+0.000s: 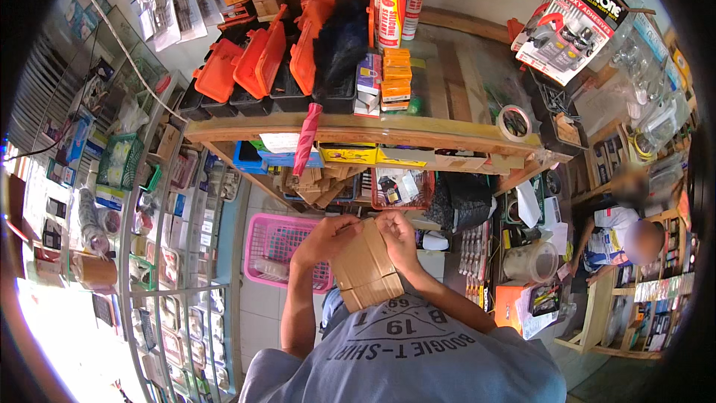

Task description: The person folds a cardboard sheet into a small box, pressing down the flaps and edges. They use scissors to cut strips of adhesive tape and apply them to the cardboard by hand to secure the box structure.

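A creased piece of brown cardboard (366, 268) rests upright against my chest, between my two hands. My left hand (330, 238) grips its upper edge on one side, fingers curled over it. At the opposite upper corner my right hand (398, 235) pinches the cardboard between thumb and fingers. Fold lines run across its lower part. Beyond my hands, more folded cardboard pieces (324, 184) lie stacked on a shelf under the wooden counter (358, 130). A pink plastic basket (272, 223) with a clear item inside stands on the floor beside my left forearm.
Black boxes with orange lids (260, 61), silicone sealant tubes (391, 14) and small orange boxes (396, 78) stand on the counter. A tape roll (513, 123) hangs at its edge. Glass display shelves (168, 268) line the left. Another person (612, 232) is at the right.
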A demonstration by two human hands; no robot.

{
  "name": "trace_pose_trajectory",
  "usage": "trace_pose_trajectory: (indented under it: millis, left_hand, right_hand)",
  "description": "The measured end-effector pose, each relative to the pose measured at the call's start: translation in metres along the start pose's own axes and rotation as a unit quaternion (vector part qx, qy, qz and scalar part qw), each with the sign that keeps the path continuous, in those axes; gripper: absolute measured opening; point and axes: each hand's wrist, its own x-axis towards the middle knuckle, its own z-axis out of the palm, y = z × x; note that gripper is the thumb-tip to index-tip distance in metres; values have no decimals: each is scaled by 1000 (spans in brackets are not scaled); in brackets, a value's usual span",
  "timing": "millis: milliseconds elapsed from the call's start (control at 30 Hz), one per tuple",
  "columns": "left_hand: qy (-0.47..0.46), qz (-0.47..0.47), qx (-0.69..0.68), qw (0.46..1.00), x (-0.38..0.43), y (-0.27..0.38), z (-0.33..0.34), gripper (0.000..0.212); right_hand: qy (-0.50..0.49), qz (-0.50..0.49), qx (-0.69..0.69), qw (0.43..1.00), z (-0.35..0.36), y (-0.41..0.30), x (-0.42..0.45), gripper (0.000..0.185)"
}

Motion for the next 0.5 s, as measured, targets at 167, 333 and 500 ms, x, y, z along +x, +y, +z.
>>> trace_pose_trajectory:
  millis: [167,333,500]
  left_hand:
    - [-14,26,-28,999,8,-7,3,21]
    - [-28,23,1,999,12,9,2,22]
    - [-28,40,-2,999,14,7,4,20]
  right_hand:
    - [20,-27,19,999,0,8,-1,11]
    - [28,4,95,995,-6,20,-3,12]
    - [-1,83,176,981,-12,20,-6,14]
